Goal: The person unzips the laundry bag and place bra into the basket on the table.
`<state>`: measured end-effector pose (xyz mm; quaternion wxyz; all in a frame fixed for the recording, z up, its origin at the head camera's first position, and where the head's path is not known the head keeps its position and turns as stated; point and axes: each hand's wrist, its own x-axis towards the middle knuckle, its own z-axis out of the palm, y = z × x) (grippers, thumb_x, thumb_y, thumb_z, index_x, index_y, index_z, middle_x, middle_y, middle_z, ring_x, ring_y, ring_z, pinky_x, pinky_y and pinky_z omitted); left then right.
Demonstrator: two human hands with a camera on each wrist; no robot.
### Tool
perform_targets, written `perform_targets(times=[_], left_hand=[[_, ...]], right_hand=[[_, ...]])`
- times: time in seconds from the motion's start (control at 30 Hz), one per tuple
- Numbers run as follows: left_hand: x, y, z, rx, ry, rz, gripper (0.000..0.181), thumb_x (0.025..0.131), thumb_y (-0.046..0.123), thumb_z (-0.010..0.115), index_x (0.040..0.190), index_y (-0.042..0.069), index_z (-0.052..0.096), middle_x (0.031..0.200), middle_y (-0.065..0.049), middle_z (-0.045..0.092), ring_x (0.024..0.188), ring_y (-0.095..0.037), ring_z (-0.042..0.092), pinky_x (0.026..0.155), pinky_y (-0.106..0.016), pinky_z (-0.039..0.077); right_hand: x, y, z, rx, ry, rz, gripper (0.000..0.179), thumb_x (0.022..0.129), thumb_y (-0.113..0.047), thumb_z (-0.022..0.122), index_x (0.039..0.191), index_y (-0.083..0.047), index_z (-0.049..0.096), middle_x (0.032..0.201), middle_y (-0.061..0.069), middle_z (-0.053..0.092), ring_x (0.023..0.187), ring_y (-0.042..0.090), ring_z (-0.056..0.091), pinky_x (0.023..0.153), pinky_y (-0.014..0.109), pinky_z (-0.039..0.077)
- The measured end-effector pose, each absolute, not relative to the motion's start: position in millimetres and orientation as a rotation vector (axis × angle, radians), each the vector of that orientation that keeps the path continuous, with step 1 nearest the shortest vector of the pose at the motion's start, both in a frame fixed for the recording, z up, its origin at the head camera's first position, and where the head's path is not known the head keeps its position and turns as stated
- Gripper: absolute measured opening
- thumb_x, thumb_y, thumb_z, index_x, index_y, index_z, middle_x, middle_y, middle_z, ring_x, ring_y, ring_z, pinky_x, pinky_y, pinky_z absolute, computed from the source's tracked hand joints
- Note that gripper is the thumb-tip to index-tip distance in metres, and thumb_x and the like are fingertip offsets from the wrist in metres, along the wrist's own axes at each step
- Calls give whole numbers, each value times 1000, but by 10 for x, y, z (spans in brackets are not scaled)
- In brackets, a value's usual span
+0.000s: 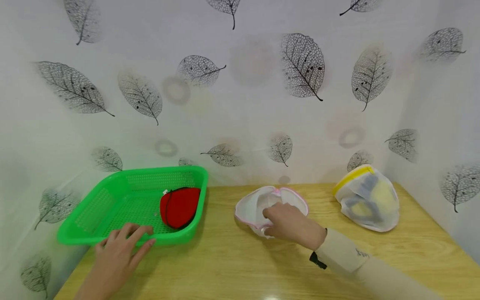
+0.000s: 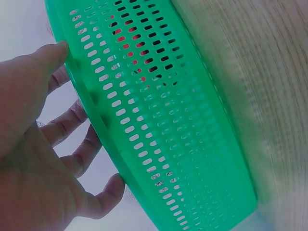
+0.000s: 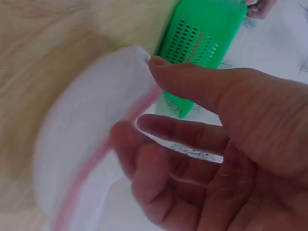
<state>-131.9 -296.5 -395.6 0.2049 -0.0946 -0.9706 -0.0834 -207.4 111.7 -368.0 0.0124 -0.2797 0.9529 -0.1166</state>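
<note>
Wood-grain surface (image 1: 221, 266) spans the lower frame. At lower left, the left hand (image 1: 118, 252), fingers relaxed, touches the rim of a green basket (image 1: 172, 238) containing a red pouch (image 1: 181, 208). Just right of centre, the right hand (image 1: 290, 223) bends its fingers at a pink-edged white bag (image 1: 245, 206); whether they grip, I cannot tell. Farther right sits a yellow-edged bag (image 1: 369, 204), before leaf-print sheeting (image 1: 247, 121).

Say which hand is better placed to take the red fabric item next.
Probably the left hand: it touches the green basket holding the red fabric item; the right hand is farther off, at the pink-trimmed white bag.
</note>
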Motion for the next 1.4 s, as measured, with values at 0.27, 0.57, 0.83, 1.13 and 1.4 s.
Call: perform_targets(times=[0.27, 0.57, 0.83, 1.13, 1.4], left_hand=[[-1328, -2951, -3931, -266, -2715, -230, 25, 96, 39, 70, 118, 28, 68, 113, -2, 64, 98, -44, 61, 69, -69, 43], [-1342, -2939, -3954, -275, -2675, -227, 23, 95, 36, 73, 115, 28, 69, 110, -2, 65, 95, -44, 62, 66, -67, 44], [-1345, -2932, -3961, -276, -2679, -255, 22, 95, 36, 72, 115, 28, 68, 110, -2, 65, 95, -44, 61, 67, -67, 42], [-1327, -2950, -3935, -288, -2659, -259, 22, 94, 35, 74, 114, 28, 69, 109, -3, 66, 93, -44, 62, 65, -64, 42], [-1342, -2946, -3944, -283, -2642, -245, 21, 93, 35, 74, 113, 28, 69, 109, -2, 66, 91, -41, 62, 67, -66, 43]], right_hand=[[-2077, 1175, -3993, -1045, 3016, -259, 10, 82, -14, 83, 81, -17, 73, 74, -3, 58, 65, 11, 51, 53, 29, 41], [-2303, 1035, -4101, -1224, 3090, -317, 17, 86, -11, 80, 103, -13, 77, 88, 1, 69, 75, 16, 63, 58, 28, 51], [-2406, 1489, -3881, -1160, 3290, -566, 37, 88, -16, 79, 123, -8, 71, 115, 10, 72, 93, 26, 71, 69, 38, 60], [-2497, 2563, -3389, -427, 3429, -628, 43, 99, -20, 63, 135, 3, 60, 128, 32, 63, 96, 45, 67, 75, 57, 55], [-2648, 3323, -3311, -220, 3262, -423, 64, 100, -22, 55, 151, 11, 34, 135, 51, 42, 107, 64, 53, 81, 70, 47]])
